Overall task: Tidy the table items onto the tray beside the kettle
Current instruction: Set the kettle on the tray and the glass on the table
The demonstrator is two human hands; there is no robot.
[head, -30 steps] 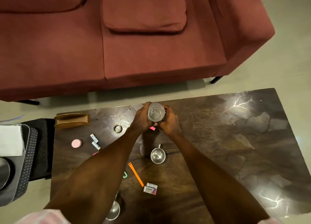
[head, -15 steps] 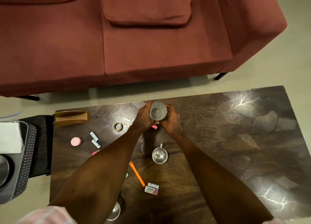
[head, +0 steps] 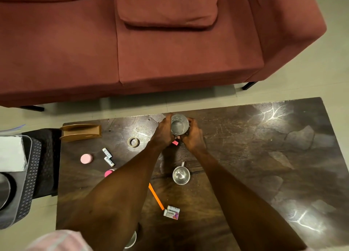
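Seen from above, a person cups a clear glass tumbler (head: 179, 125) between both hands near the far edge of a dark wooden table (head: 264, 156). The left hand (head: 164, 131) wraps its curled fingers round the tumbler's left wall, while the right hand (head: 192, 135) clasps the right wall, so the glass sits squarely between the two palms with its open mouth facing the camera. Whether its base touches the tabletop cannot be told. A small pink eraser (head: 175, 142) lies just below the wrists. Closer to the camera stands a steel cup (head: 181, 174) with a handle, and beyond it an orange pencil (head: 156, 196) and two boxed erasers (head: 171, 212). To the left lie a tape roll (head: 133, 142), two batteries (head: 108, 156), a pink round lid (head: 86, 158) and a brown holder (head: 81, 132). A grey tray (head: 28, 184) sits off the table's left end. A red sofa (head: 151, 43) fills the background.
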